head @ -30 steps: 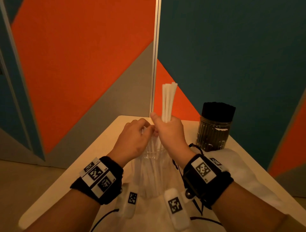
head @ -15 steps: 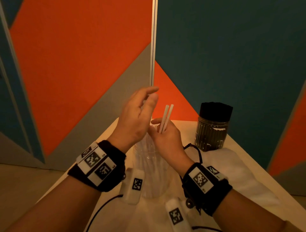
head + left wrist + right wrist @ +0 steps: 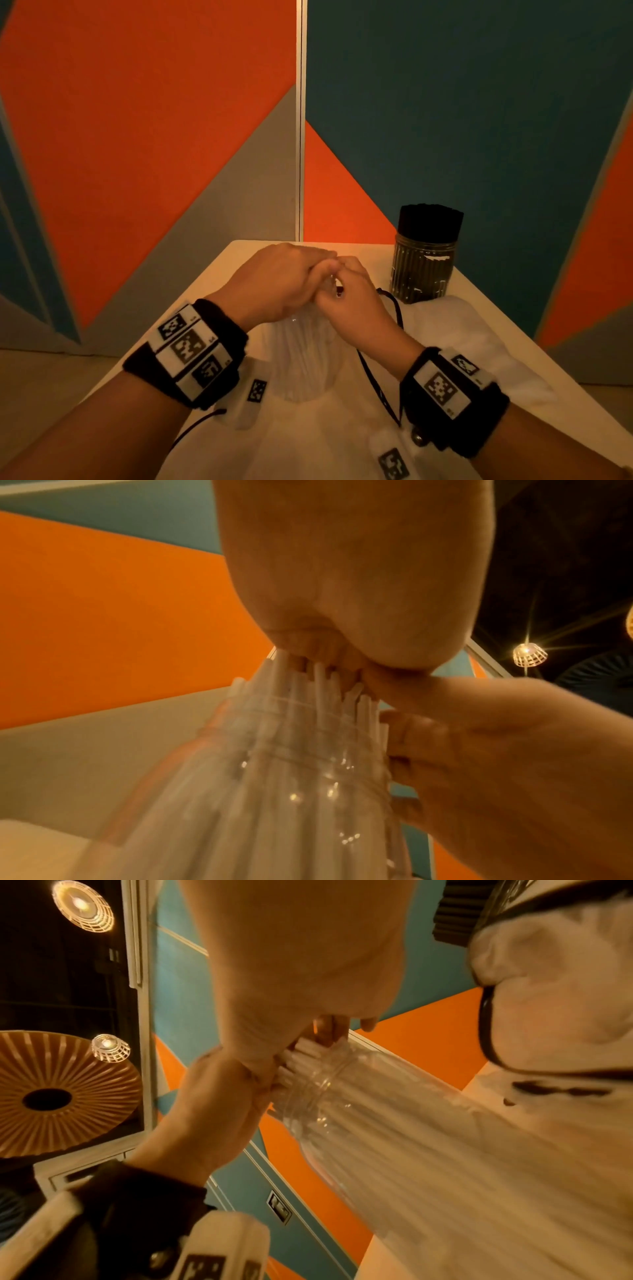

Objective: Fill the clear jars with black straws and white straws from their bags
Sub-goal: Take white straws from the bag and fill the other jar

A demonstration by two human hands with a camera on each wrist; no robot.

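Note:
A clear jar [image 3: 301,359] packed with white straws [image 3: 308,691] stands on the table in front of me. My left hand [image 3: 308,263] lies flat across its mouth, palm pressing on the straw tips [image 3: 308,1053]. My right hand [image 3: 339,274] meets it from the right, its thumb and fingers curled round the straw tips at the jar's neck [image 3: 342,739]. No straw sticks up above the hands. A second jar [image 3: 424,270], full of black straws, stands at the back right.
A white bag [image 3: 479,346] lies crumpled on the table [image 3: 219,284] to the right of the clear jar, and a black cord [image 3: 380,383] runs over it. Orange, grey and teal wall panels [image 3: 171,137] close off the table's far side.
One second ago my right hand held a bunch of white straws upright over the jar. They have since gone down into it, and my raised left hand has dropped flat onto the jar's mouth.

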